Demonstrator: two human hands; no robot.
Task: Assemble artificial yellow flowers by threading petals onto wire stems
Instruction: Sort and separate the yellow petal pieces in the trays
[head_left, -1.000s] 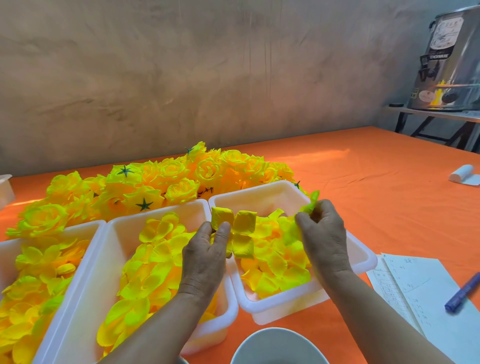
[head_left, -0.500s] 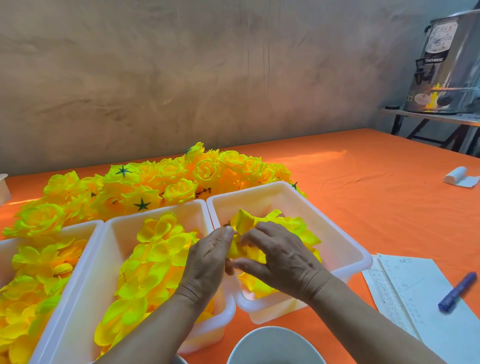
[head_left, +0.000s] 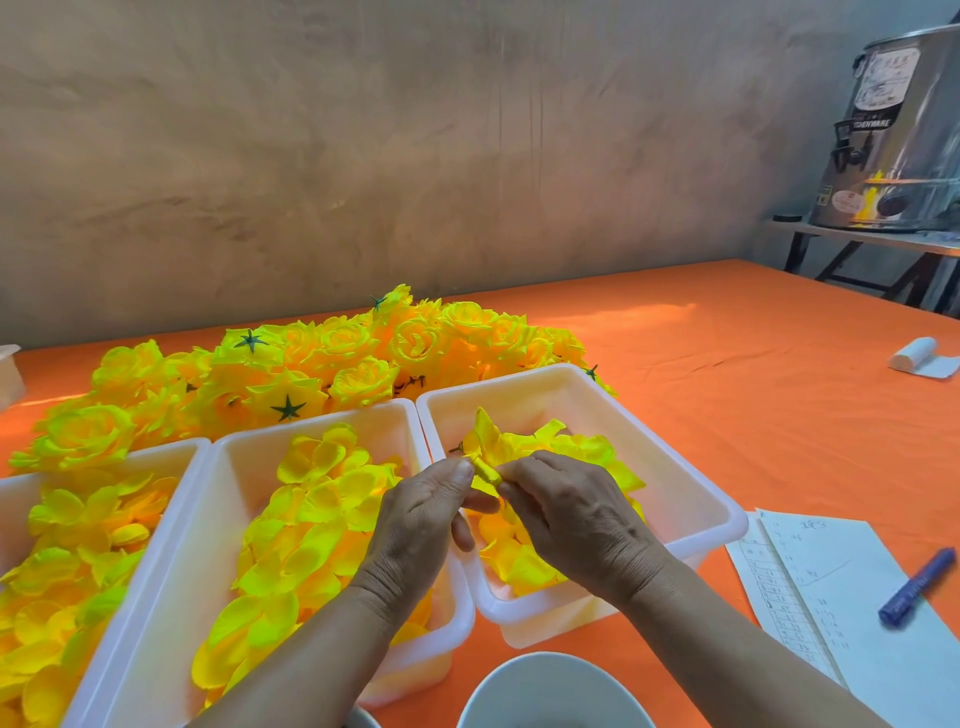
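My left hand (head_left: 421, 519) and my right hand (head_left: 566, 514) meet over the right white tub (head_left: 691, 478). Between their fingertips both pinch a small yellow flower piece (head_left: 485, 457), its petals fanning up behind the fingers. A dark stem tip pokes out at its left. Loose yellow petals (head_left: 524, 566) fill the right tub. The middle tub (head_left: 228, 467) and the left tub (head_left: 171, 457) also hold yellow petals. A heap of finished yellow flowers (head_left: 332, 358) with green star backs lies behind the tubs on the orange cloth.
A white bowl (head_left: 550, 691) sits at the near edge below my hands. Paper sheets (head_left: 831, 566) with a blue pen (head_left: 917, 587) lie to the right. A white roll (head_left: 917, 353) rests farther right. A steel urn (head_left: 904, 130) stands on a side table.
My right hand came in from the right side of the tub to the left hand. Both hands now pinch the small flower piece together, and the petals are bunched tighter.
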